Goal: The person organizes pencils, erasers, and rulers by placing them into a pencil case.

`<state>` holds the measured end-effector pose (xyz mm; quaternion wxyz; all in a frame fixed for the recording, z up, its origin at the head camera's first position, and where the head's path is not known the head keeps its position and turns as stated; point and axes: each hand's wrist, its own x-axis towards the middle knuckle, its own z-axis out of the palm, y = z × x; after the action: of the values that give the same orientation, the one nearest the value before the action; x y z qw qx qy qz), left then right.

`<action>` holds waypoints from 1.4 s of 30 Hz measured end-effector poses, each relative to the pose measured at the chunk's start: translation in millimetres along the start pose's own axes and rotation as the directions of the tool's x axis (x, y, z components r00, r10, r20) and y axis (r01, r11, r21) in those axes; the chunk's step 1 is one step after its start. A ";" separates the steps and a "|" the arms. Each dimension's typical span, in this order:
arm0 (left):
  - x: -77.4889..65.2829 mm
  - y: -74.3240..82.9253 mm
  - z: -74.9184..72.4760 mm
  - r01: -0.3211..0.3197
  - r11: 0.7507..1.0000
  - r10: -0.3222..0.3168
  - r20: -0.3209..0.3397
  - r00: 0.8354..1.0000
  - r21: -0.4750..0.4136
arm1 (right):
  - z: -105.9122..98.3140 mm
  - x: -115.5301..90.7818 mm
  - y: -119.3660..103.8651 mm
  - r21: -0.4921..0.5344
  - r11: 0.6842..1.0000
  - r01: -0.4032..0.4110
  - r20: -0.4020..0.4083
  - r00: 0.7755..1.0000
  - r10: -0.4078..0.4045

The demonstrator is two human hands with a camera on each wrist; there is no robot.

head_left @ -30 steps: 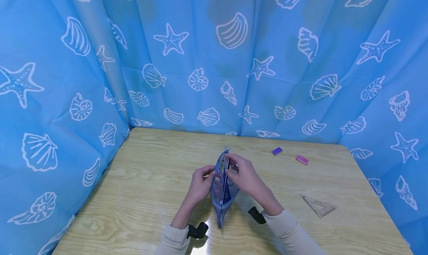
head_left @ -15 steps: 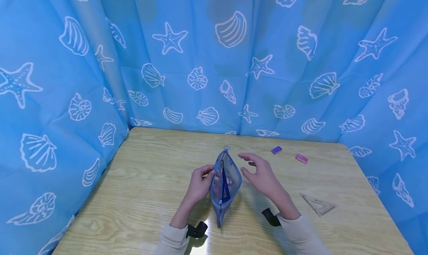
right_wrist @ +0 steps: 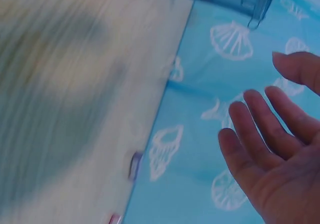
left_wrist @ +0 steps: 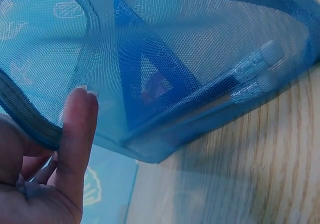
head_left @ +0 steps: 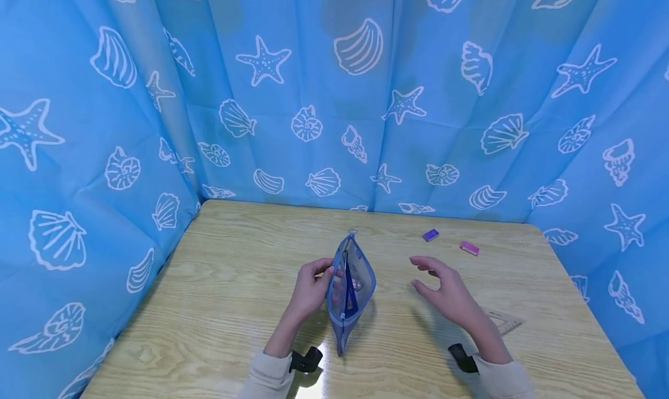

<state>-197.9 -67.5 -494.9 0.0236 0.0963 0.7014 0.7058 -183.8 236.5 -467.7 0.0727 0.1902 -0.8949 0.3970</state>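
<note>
bag (head_left: 362, 277) gripped on one side by left hand (head_left: 312, 284), maybe so it gapes; right hand (head_left: 448, 291) holds nothing, clear triangle (head_left: 512, 327) near it.

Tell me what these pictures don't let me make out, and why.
Head: part of the clear triangle ruler, hidden by the right forearm.
Left wrist: fine markings on the blue set square, veiled by the mesh pouch.
Right wrist: the purple block's surface, blurred; the pink block, cut off by the bottom edge; much of the mesh pouch, by the top.
</note>
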 end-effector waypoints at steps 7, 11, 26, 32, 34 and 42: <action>0.5 -2.0 0.2 -0.014 0.999 0.013 0.014 1.000 0.038 | -27.1 -25.5 22.4 -0.056 0.994 -0.094 0.146 0.984 0.102; 1.4 -3.0 0.4 -0.011 0.999 0.010 0.017 1.000 0.044 | -42.6 -38.4 35.1 -0.103 0.984 -0.145 0.209 0.964 0.164; 1.5 -4.3 -0.3 -0.008 0.999 0.007 0.013 1.000 0.040 | -94.7 -74.0 90.6 -0.286 0.910 -0.301 0.308 0.870 0.385; 0.5 -5.4 -1.0 -0.015 0.999 0.014 0.020 1.000 0.033 | -96.3 -83.3 101.2 -0.303 0.897 -0.321 0.316 0.854 0.413; -0.1 -5.3 -1.1 -0.015 0.999 0.014 0.022 1.000 0.033 | -94.5 -84.8 103.7 -0.305 0.896 -0.321 0.302 0.860 0.411; 0.7 -4.0 -1.5 -0.023 0.999 0.022 0.027 0.999 0.037 | -89.2 -78.3 106.4 -0.295 0.880 -0.373 0.276 0.848 0.453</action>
<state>-199.2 -68.7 -498.8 0.0233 0.1139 0.7129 0.6916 -156.2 389.7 -502.3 -0.1475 0.0473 -0.9535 0.2584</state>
